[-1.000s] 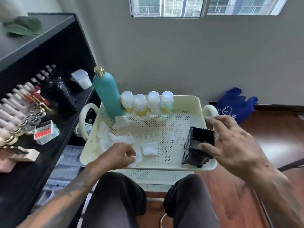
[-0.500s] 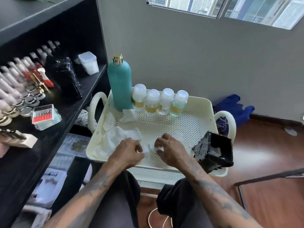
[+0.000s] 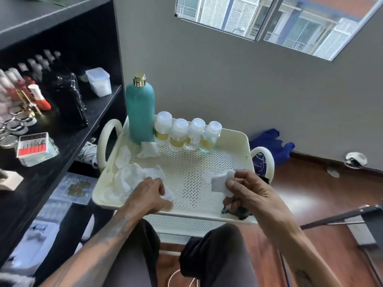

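A cream perforated cart tray (image 3: 186, 175) stands in front of my knees. My right hand (image 3: 248, 191) pinches a white cotton pad (image 3: 219, 182) above the tray's right side. Beneath that hand a black box-shaped object (image 3: 241, 214) is mostly hidden at the tray's front right corner. My left hand (image 3: 148, 193) rests with curled fingers on crumpled white tissue (image 3: 134, 177) at the tray's front left. A teal bottle with a gold cap (image 3: 141, 112) and several small clear bottles with gold bands (image 3: 186, 131) line the tray's back edge.
A black shelf unit (image 3: 62, 129) on the left holds nail polish bottles, a glossy black pouch (image 3: 70, 100), a clear box (image 3: 98, 81) and a case of drill bits (image 3: 33, 147). A blue bag (image 3: 271, 143) lies by the wall. Wooden floor spreads to the right.
My right hand let go of the black box, reached to the tray's middle, and now has lifted a cotton pad to the right. My left hand stayed on the tissue. The camera tilted.
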`<move>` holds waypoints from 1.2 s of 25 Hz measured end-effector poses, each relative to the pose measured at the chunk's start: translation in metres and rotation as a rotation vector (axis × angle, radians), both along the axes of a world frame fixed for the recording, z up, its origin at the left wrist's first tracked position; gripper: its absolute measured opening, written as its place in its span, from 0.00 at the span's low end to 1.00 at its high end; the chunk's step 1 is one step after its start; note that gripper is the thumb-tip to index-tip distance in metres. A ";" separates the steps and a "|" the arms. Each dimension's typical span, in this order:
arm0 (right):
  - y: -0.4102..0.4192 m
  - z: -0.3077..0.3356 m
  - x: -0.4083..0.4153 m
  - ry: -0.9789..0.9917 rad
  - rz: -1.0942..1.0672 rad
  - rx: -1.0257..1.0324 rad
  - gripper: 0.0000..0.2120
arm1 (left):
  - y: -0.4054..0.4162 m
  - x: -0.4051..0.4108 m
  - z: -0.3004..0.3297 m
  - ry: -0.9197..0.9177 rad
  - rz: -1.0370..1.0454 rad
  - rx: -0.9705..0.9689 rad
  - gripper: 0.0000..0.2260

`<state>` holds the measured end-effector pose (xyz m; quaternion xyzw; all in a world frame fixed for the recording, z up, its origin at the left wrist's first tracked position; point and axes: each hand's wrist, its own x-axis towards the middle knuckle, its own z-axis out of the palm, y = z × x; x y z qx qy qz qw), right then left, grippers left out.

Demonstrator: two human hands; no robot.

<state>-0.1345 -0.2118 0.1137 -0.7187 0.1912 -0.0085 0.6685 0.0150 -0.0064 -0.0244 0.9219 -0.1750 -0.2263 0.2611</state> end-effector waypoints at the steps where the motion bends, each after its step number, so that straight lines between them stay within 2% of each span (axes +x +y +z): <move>1: -0.011 0.012 -0.009 -0.079 -0.079 -0.037 0.08 | 0.000 0.000 0.000 -0.011 0.002 -0.018 0.14; 2: -0.021 0.023 -0.018 -0.161 -0.167 -0.144 0.06 | -0.001 0.000 0.000 -0.029 0.009 -0.040 0.12; 4: -0.038 0.033 -0.027 -0.265 -0.307 -0.500 0.04 | -0.003 -0.001 0.001 -0.067 0.036 -0.065 0.09; 6: -0.047 0.030 -0.026 -0.303 -0.331 -0.863 0.06 | -0.005 -0.002 0.003 -0.097 0.059 -0.067 0.09; 7: -0.049 0.024 -0.022 -0.287 -0.298 -1.031 0.06 | -0.005 -0.003 0.003 -0.108 0.068 -0.069 0.09; 9: -0.047 0.012 -0.011 -0.132 -0.156 -1.313 0.05 | -0.004 -0.003 0.002 -0.122 0.078 -0.083 0.09; 11: -0.048 0.002 0.000 0.070 -0.003 -1.438 0.04 | -0.002 -0.003 0.002 -0.128 0.098 -0.126 0.09; 14: -0.052 -0.004 0.023 0.407 0.169 -1.484 0.04 | 0.000 -0.005 0.003 -0.139 0.136 -0.255 0.08; 17: -0.055 0.000 0.047 0.757 0.505 -1.493 0.07 | 0.000 -0.006 0.005 -0.151 0.161 -0.364 0.02; 20: -0.055 0.005 0.057 0.872 0.672 -1.442 0.06 | 0.000 -0.006 0.005 -0.195 0.136 -0.397 0.04; 23: -0.052 0.009 0.058 0.875 0.714 -1.430 0.10 | 0.001 -0.003 0.007 -0.150 0.139 -0.417 0.08; 25: -0.055 0.017 0.051 0.859 0.661 -1.293 0.13 | 0.002 -0.003 0.009 -0.085 0.141 -0.424 0.06; 27: -0.067 0.025 0.033 0.689 0.508 -1.093 0.13 | 0.003 -0.004 0.011 -0.048 0.141 -0.397 0.04; 28: -0.072 0.028 0.021 0.547 0.417 -1.034 0.13 | 0.003 -0.005 0.012 -0.045 0.132 -0.369 0.07; 30: -0.084 0.027 -0.002 0.278 0.249 -1.011 0.16 | 0.003 -0.004 0.011 -0.044 0.115 -0.322 0.09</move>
